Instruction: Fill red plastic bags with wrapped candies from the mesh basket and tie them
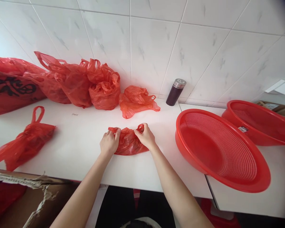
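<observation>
A red plastic bag (129,144) lies on the white table in front of me, with something inside that I cannot make out. My left hand (110,141) pinches its upper left edge between thumb and fingers. At the upper right, my right hand (145,136) grips the bag by a small loop of plastic, probably a handle. Both hands are closed on the bag, and its lower edge rests on the tabletop. Just behind it sits a crumpled red plastic bag (137,99), touched by neither hand.
Filled red bags (76,84) line the tiled wall at left. A tied red bag (33,139) lies above a torn cardboard box (49,202). A dark thermos (175,92) stands by the wall. Red baskets (201,148) occupy the right side, overhanging a table seam.
</observation>
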Available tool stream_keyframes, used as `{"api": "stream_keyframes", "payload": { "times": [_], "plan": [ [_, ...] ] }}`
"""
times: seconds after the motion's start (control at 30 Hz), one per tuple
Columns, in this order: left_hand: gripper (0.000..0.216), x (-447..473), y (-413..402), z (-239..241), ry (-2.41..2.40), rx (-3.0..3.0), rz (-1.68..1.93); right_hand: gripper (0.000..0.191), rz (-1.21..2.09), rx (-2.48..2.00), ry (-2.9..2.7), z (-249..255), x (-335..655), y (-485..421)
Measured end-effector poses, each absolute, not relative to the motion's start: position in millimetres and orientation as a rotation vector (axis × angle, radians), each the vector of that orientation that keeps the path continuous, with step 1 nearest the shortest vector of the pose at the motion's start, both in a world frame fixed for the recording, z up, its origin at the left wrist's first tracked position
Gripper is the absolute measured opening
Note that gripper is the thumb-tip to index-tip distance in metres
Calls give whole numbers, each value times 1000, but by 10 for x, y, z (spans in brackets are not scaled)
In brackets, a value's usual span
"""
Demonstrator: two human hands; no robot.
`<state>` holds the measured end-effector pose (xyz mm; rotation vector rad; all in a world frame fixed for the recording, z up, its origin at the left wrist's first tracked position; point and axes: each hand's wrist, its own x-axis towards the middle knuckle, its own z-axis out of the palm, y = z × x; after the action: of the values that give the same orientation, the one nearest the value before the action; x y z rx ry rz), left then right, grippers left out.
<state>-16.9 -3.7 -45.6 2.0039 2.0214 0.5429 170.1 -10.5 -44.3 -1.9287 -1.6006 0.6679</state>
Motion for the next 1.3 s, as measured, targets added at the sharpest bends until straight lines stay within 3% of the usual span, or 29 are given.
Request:
{"api": "stream_keyframes", "payload": {
  "times": [0.1,0.23,0.33,0.8,1.3],
  "plan": [
    [45,-91,-43,-438,1845,2086,566,53,657,-1870,-1655,-432,1683,-141],
    [33,-44,-6,-465,1756,2127,518,32,579,-1964,-1792,-457,1648,-111],
    [28,-48,48,-500,1812,2130,436,26,563,-2046,-1809,-475,1635,-60],
    [34,71,71,-508,1981,2224,152,22,466,-2108,-1877,-507,1650,29],
    [29,54,18,-568,1954,2156,357,18,481,-2060,-1805,-569,1640,18]
  ]
}}
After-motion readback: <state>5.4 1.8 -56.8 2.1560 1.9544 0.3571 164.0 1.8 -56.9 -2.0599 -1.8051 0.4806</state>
